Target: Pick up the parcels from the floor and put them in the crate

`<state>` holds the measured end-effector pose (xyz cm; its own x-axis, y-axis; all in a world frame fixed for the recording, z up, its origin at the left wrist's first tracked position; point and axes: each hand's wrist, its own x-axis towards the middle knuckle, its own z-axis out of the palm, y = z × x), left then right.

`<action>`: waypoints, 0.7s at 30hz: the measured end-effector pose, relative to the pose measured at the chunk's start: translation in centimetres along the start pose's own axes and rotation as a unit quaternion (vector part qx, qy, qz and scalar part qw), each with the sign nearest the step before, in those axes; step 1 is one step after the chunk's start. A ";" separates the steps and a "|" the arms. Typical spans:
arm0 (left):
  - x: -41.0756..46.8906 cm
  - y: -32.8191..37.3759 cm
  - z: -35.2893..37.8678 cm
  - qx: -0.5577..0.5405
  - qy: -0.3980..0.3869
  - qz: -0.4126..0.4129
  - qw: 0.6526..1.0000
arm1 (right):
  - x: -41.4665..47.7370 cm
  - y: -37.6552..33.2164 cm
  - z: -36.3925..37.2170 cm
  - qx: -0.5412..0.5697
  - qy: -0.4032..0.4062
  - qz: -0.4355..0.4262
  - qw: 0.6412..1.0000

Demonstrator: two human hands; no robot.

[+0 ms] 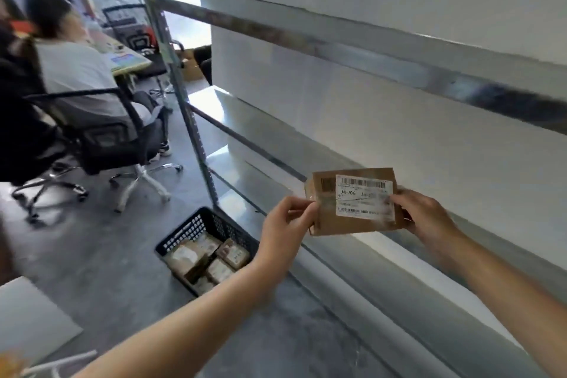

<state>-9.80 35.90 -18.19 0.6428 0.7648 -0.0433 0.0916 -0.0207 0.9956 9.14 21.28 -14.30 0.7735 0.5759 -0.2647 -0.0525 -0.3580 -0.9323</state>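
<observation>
A small brown cardboard parcel (pixel 349 222) with a white barcode label is held up in front of the shelving, label facing me. My left hand (pixel 287 225) pinches its left edge and my right hand (pixel 425 215) grips its right edge. Below and to the left, a black plastic crate (pixel 196 225) stands on the grey floor beside the shelf post. Several brown labelled parcels (pixel 205 261) lie inside the crate.
A metal shelving rack (pixel 337 43) with white boards fills the right side, its upright post (pixel 196 138) just behind the crate. A person sits in a black office chair (pixel 101 135) at a desk on the left. A white panel (pixel 27 319) lies on the floor at bottom left.
</observation>
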 end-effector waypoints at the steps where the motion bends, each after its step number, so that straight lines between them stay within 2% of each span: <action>1: -0.1 -1.2 0.2 0.010 0.023 -0.022 0.999 | 1.0 1.0 0.7 -0.005 -0.019 0.008 1.000; 5: -1.0 -5.4 0.7 0.054 0.084 -0.100 0.990 | 4.7 4.6 3.3 -0.043 -0.108 0.032 0.993; 11: -1.5 -8.5 0.8 0.105 0.174 -0.155 0.967 | 9.9 6.5 6.9 -0.108 -0.206 0.021 0.972; 21: 3.0 -11.9 -1.4 0.073 0.252 -0.179 0.948 | 14.9 5.0 13.1 -0.169 -0.261 -0.026 0.950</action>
<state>-10.01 39.35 -30.01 0.1087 0.9497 -0.2936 0.3634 0.2370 0.9010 12.09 37.67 -26.12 0.3453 0.8541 -0.3890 0.2509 -0.4835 -0.8386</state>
